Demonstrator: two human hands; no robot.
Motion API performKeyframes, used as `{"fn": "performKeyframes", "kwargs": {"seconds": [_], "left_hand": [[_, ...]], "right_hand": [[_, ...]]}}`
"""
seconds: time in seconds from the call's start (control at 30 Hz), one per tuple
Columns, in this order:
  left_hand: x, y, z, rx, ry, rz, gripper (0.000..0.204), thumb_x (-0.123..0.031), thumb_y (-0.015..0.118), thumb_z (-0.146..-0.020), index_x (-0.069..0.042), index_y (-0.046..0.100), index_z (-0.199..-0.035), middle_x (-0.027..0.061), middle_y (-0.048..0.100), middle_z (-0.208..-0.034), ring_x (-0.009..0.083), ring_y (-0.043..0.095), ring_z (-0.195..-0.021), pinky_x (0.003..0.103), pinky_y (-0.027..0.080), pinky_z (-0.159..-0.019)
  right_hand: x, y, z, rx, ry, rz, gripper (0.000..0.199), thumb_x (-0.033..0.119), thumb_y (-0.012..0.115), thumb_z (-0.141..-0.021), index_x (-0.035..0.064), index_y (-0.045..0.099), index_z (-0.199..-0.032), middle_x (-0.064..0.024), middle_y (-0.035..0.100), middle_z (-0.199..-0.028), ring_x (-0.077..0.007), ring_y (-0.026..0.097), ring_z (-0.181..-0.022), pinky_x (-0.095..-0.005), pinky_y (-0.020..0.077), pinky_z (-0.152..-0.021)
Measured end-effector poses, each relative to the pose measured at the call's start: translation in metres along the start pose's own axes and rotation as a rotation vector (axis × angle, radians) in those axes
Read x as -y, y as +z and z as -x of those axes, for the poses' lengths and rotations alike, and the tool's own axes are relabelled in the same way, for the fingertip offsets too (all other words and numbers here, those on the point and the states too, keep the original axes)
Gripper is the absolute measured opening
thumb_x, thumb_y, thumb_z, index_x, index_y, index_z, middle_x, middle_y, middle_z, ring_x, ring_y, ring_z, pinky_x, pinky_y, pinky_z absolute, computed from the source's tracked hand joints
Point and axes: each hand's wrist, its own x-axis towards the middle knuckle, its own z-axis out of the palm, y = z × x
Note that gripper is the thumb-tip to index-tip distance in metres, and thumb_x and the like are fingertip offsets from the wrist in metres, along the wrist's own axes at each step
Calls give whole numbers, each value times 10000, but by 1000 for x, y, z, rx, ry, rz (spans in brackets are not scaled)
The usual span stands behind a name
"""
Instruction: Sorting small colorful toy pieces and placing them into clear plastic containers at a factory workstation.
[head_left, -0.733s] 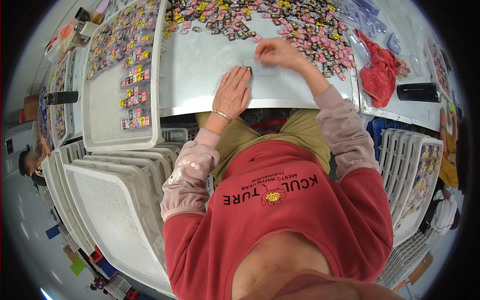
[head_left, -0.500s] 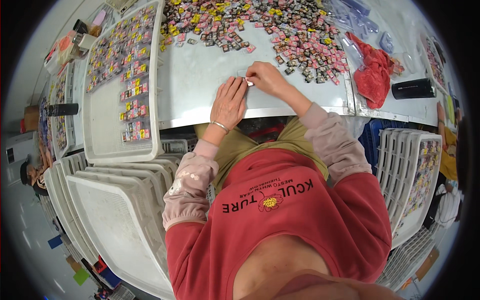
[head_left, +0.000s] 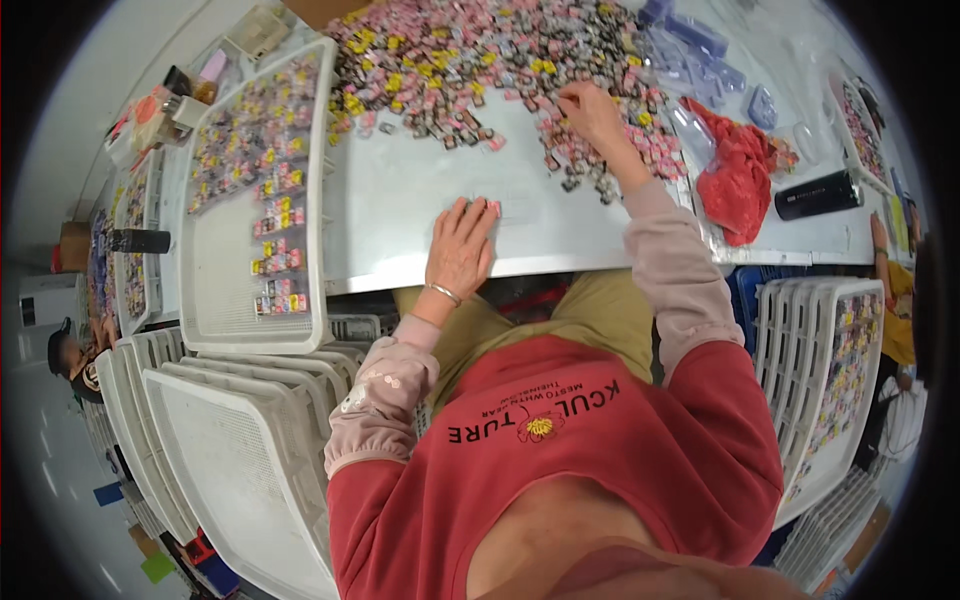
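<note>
My left hand (head_left: 460, 248) lies on the pale table with its fingers stretched out. Its fingertips rest beside a small pink piece (head_left: 494, 208) at the edge of a faint clear plastic holder (head_left: 518, 207). My right hand (head_left: 594, 118) reaches over the right part of a big heap of small pink, black and yellow pieces (head_left: 450, 75). Thumb and fingers of that hand come together above the heap; whatever lies between them is too small to make out.
At left stands a white tray (head_left: 215, 290) with rows of filled clear holders. White trays (head_left: 225, 440) are stacked below it. A red cloth (head_left: 735, 195), a black cylinder (head_left: 818, 196) and clear plastic holders (head_left: 700, 60) lie at right. Other people are at both sides.
My right hand has left my left hand and moved away to the far right, over the heap. The left hand stays by the clear holder. The whole view has shifted slightly.
</note>
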Motion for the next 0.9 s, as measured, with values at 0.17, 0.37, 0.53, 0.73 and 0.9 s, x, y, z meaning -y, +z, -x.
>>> {"fn": "performKeyframes", "kwargs": {"seconds": [0.17, 0.37, 0.53, 0.73, 0.9], "left_hand": [[-3, 16, 3, -64, 49, 37, 578, -80, 539, -765, -76, 474, -1340, 160, 494, -1322, 389, 433, -1219, 482, 336, -1037], [-6, 14, 19, -26, 20, -11, 601, -127, 549, -784, -116, 437, -1374, 104, 463, -1374, 372, 405, -1247, 486, 323, -1038], [5, 20, 4, 101, 12, -71, 548, -169, 543, -799, -73, 464, -1334, 122, 494, -1330, 372, 427, -1208, 506, 334, -1012], [5, 24, 11, -104, 67, -48, 493, -171, 570, -813, -118, 502, -1299, 74, 503, -1325, 327, 427, -1234, 461, 319, -1041], [6, 25, 10, -142, 124, -103, 437, -167, 571, -820, -107, 532, -1251, 59, 539, -1248, 310, 464, -1178, 438, 351, -1009]], "right_hand": [[-47, 24, -30, 121, 113, 451, 103, 111, 564, -771, 48, 625, -825, -194, 640, -906, -386, 613, -895, -489, 489, -770], [-48, 27, -19, 162, 148, 282, 263, 76, 610, -712, 56, 664, -969, -200, 640, -973, -362, 609, -948, -435, 486, -835], [-47, -1, -11, -11, 59, 50, 271, 200, 601, -827, 16, 645, -1021, -199, 662, -916, -322, 645, -850, -386, 507, -745], [45, 17, 84, 348, 405, -618, 114, 80, 678, -826, 12, 624, -900, -32, 634, -709, -104, 604, -594, -256, 475, -492], [73, 53, 130, 270, 378, -528, 121, 137, 680, -814, 25, 652, -849, -58, 653, -684, -139, 625, -596, -284, 503, -557]]}}
